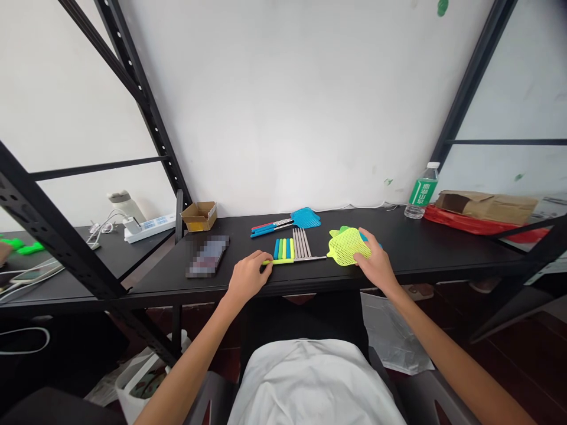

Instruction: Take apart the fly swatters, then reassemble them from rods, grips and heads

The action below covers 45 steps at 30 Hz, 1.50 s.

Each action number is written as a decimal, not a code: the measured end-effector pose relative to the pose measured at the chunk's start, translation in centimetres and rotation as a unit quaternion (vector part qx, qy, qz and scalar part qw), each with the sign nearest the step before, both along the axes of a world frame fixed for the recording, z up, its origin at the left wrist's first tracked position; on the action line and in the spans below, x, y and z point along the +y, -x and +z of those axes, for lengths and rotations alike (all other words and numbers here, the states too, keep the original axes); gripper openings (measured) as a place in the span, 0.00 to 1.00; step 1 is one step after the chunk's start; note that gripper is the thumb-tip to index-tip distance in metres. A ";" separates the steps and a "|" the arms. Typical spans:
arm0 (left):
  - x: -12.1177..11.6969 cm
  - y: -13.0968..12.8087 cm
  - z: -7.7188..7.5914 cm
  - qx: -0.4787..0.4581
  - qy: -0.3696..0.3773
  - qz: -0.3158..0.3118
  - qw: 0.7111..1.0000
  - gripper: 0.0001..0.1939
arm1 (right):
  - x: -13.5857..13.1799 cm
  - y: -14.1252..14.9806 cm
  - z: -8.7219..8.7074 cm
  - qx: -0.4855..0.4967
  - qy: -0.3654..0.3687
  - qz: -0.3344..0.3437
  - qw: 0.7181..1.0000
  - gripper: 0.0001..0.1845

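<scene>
A yellow-green fly swatter (348,247) with a perforated head and a metal rod lies across between my two hands. My left hand (250,274) is closed around the end of its yellow handle. My right hand (375,262) pinches the far edge of the head. Just behind the rod, several metal rods with blue, green and yellow handles (284,248) lie side by side. Blue and green swatter heads (338,231) show partly behind the yellow one. Farther back rests a small pile of swatters with a blue head (306,218).
A phone (208,256) and a small open cardboard box (199,216) are on the black table at left. A water bottle (422,190) stands at the back right, beside cardboard on a red bag (469,225). Black metal posts rise on both sides.
</scene>
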State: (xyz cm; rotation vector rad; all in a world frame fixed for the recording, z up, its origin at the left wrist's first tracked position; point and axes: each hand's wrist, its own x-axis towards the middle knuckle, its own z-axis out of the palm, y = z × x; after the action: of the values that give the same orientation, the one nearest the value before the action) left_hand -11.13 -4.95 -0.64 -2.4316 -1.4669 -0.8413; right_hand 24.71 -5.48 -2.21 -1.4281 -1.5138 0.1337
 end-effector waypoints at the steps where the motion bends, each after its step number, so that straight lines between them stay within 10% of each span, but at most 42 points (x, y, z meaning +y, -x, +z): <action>1: 0.0 0.0 0.0 0.001 0.001 0.001 1.000 0.11 | 0.0 0.0 0.0 -0.006 0.007 -0.003 1.000 0.36; 45: 0.1 0.1 -0.2 0.002 0.002 0.002 1.000 0.12 | 0.4 -0.8 0.0 0.110 0.091 0.078 0.987 0.27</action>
State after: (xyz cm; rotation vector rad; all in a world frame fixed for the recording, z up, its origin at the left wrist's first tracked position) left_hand -11.24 -4.87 -0.79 -2.4314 -1.4725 -0.8325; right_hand 25.47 -5.08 -2.25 -1.3836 -1.4571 0.5203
